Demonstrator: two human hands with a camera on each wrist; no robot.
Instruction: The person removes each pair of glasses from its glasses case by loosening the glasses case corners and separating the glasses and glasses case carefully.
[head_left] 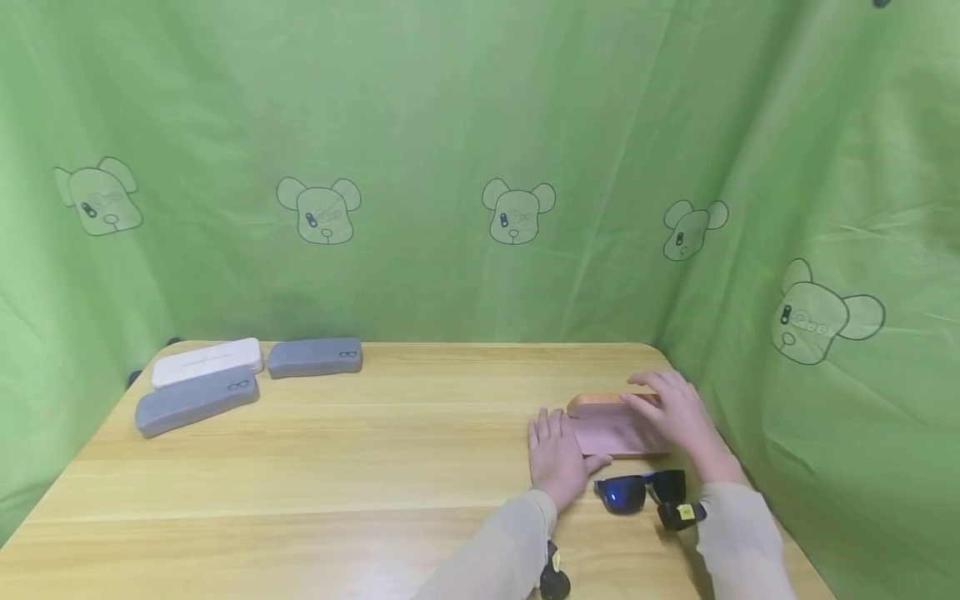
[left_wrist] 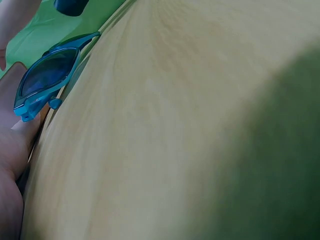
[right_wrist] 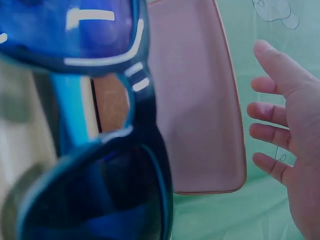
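An eyeglass case (head_left: pixel 618 435), orange-brown outside with a pink lining, lies open at the right of the table. My left hand (head_left: pixel 557 462) rests at its left end, fingers extended and thumb along the front edge. Over the right end hovers my right hand (head_left: pixel 681 418); the right wrist view shows its fingers (right_wrist: pixel 270 134) spread, apart from the raised lid (right_wrist: pixel 200 90). Dark-framed sunglasses with blue lenses (head_left: pixel 625 495) sit on the table just in front of the case, close to the right wrist. They loom large in the right wrist view, overlapping the case.
Toward the back left are two grey glasses cases, one in front (head_left: pixel 197 403) and one behind (head_left: pixel 315 357), plus a white case (head_left: pixel 208 361). Green curtains (head_left: pixel 420 275) with bear-head drawings border the wooden table (head_left: pixel 360 483) at the back and sides.
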